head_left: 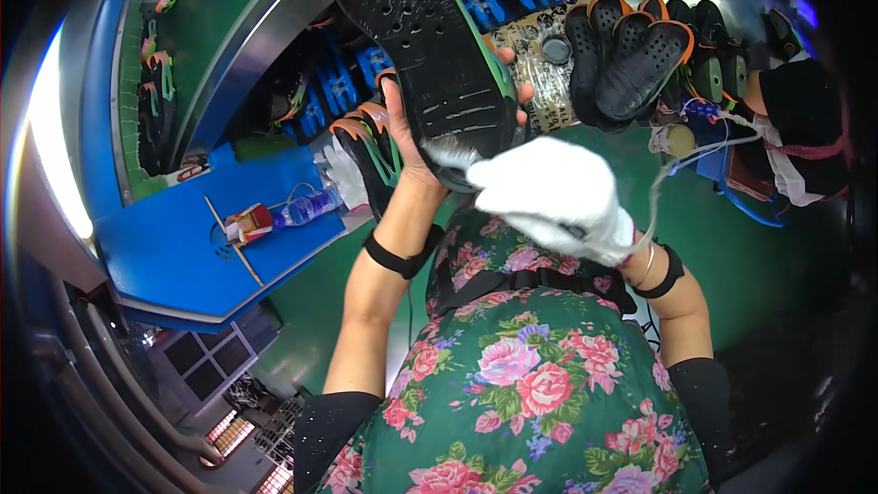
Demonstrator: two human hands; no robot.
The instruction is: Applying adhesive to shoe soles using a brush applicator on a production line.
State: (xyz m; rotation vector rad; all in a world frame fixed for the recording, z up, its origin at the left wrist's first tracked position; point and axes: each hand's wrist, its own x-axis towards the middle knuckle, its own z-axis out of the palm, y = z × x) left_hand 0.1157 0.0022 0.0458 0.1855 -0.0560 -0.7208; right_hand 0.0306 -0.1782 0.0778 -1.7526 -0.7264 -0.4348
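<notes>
Green floor; black shoe clasped in left hand; right hand at heel, grip unclear.

One wide fisheye view looks steeply down from head height, close above the left hand, the right hand and the flowered apron.

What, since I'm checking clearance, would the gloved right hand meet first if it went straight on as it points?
Probably the lower end of the black shoe held in the left hand; depth is unclear, so any gap is hard to judge.
</notes>
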